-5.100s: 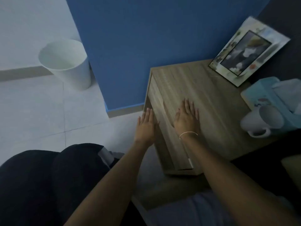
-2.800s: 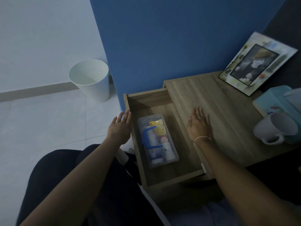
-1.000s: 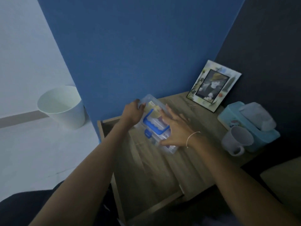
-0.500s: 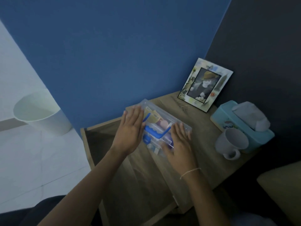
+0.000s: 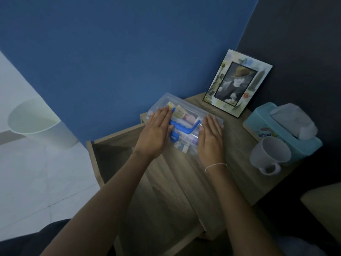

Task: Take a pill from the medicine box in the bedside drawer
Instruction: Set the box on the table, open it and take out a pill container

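The medicine box (image 5: pixel 186 115) is clear plastic with a blue handle (image 5: pixel 182 128) and small packets inside. It rests on the wooden bedside table (image 5: pixel 235 150) near its back left corner, lid closed. My left hand (image 5: pixel 155 134) lies flat over the box's left end, fingers straight. At the box's right end, my right hand (image 5: pixel 210 140) presses against it, a thin bracelet on the wrist. The drawer (image 5: pixel 110 159) stands pulled out below my left forearm, and the part I can see holds nothing.
A photo frame (image 5: pixel 238 84) leans against the dark wall at the back. A teal tissue box (image 5: pixel 276 128) and a white mug (image 5: pixel 269 154) stand on the table's right side. On the floor to the left is a white waste bin (image 5: pixel 40 126).
The box came out of the drawer onto the tabletop. In the last half second it shifted slightly toward the wall, and my hands settled at its two ends.
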{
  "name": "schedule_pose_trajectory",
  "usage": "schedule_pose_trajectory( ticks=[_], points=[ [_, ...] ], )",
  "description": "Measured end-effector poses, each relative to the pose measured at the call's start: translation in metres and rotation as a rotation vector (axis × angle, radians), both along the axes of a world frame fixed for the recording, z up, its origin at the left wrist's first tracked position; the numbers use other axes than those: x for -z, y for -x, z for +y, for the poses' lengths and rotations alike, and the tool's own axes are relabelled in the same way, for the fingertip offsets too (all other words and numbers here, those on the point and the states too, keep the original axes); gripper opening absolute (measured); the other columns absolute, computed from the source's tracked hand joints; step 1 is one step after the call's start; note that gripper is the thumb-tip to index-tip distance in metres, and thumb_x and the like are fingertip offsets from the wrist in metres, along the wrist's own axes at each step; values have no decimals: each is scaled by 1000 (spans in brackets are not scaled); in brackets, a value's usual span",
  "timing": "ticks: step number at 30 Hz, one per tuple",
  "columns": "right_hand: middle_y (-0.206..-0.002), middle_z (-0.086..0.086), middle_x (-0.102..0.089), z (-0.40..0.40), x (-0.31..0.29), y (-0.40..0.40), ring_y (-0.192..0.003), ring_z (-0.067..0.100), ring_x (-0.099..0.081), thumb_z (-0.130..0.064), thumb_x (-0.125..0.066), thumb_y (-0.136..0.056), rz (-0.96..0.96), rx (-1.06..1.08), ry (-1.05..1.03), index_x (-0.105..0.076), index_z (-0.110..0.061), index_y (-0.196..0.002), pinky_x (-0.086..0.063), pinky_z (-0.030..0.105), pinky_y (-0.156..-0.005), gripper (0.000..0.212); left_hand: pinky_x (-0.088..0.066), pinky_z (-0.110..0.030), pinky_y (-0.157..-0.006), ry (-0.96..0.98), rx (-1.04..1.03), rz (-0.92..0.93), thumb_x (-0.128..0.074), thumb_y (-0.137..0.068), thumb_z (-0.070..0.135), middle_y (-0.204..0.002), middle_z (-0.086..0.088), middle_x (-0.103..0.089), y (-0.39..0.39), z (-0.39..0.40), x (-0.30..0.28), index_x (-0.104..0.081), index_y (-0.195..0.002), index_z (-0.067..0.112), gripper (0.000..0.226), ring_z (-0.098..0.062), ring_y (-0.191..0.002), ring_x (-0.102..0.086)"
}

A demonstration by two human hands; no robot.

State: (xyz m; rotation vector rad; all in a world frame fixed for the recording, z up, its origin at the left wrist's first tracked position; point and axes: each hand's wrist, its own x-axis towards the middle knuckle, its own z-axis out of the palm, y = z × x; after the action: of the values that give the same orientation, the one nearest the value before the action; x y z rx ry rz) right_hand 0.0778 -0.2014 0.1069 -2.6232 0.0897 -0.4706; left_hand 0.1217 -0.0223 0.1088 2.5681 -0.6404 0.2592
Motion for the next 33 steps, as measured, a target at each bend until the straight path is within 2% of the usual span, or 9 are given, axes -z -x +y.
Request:
schedule_pose_trajectory(
  ticks=[7,15,17,19,21,24,27,30,33],
  points=[
    [-154,14,-32,-11,1,-28,-147,22,-20,-18,-30,-103,-44,-23,-38,-34,1,-142,-2,25,-117,44,-5,-33,-122,30,-19,3,-31,-103,27,-159,-11,-23,-25,-12,2,-22,-149,6,52,-25,-149,-16],
    [-155,14,-31,-15,2,-30,-147,22,-18,-20,-29,-103,-28,-32,-43,-34,0,-143,-4,27,-118,45,-4,-32,-122,0,-46,8,-28,-103,30,-160,-9,-20,-24,-15,2,-19,-151,8,53,-23,-149,-14],
    [-158,11,-25,-15,1,-31,-149,22,-13,-23,-30,-103,-3,-41,-65,-32,-3,-145,-5,29,-119,46,-3,-32,-121,-25,-42,20,-27,-103,31,-160,-8,-18,-24,-15,1,-17,-151,9,54,-22,-149,-12],
    [-163,5,-9,-17,-2,-27,-150,19,1,-31,-39,-100,7,-26,-164,-28,-12,-148,-12,31,-118,52,-4,-37,-122,-23,-61,20,-29,-103,31,-161,-8,-17,-20,-15,-2,-17,-151,10,54,-23,-149,-12],
    [-163,-1,4,-20,-2,-20,-147,14,8,-41,-56,-91,8,19,-305,-22,-25,-150,-19,30,-112,70,-11,-42,-121,78,-172,-27,-36,-101,29,-158,-11,-25,-10,-16,-1,-26,-149,9,53,-26,-147,-20],
    [-163,-3,3,-24,3,-8,-144,9,-3,-44,-74,-77,41,28,-452,-18,-33,-150,-25,31,-107,92,-31,-37,-112,419,-399,-50,-45,-98,28,-144,-15,-43,10,-21,5,-43,-138,10,45,-28,-133,-40],
    [-162,-1,-12,-27,9,-2,-145,14,-15,-42,-75,-76,91,10,-519,-21,-35,-149,-32,40,-113,91,-46,-34,-96,646,-479,161,-48,-96,34,-129,-10,-54,19,-31,9,-50,-127,13,37,-21,-115,-54],
    [-159,-3,-24,-30,13,1,-144,17,-27,-37,-74,-78,95,-9,-586,-23,-37,-147,-39,48,-110,86,-46,-29,-77,838,-549,422,-48,-95,43,-113,-6,-64,22,-41,8,-52,-114,13,36,-18,-98,-61],
    [-155,-4,-32,-30,12,2,-139,16,-35,-38,-73,-78,126,-20,-654,-22,-43,-145,-45,49,-105,84,-48,-35,-87,1040,-570,733,-39,-95,51,-119,-10,-62,19,-46,6,-47,-113,15,41,-24,-107,-60]
  ],
)
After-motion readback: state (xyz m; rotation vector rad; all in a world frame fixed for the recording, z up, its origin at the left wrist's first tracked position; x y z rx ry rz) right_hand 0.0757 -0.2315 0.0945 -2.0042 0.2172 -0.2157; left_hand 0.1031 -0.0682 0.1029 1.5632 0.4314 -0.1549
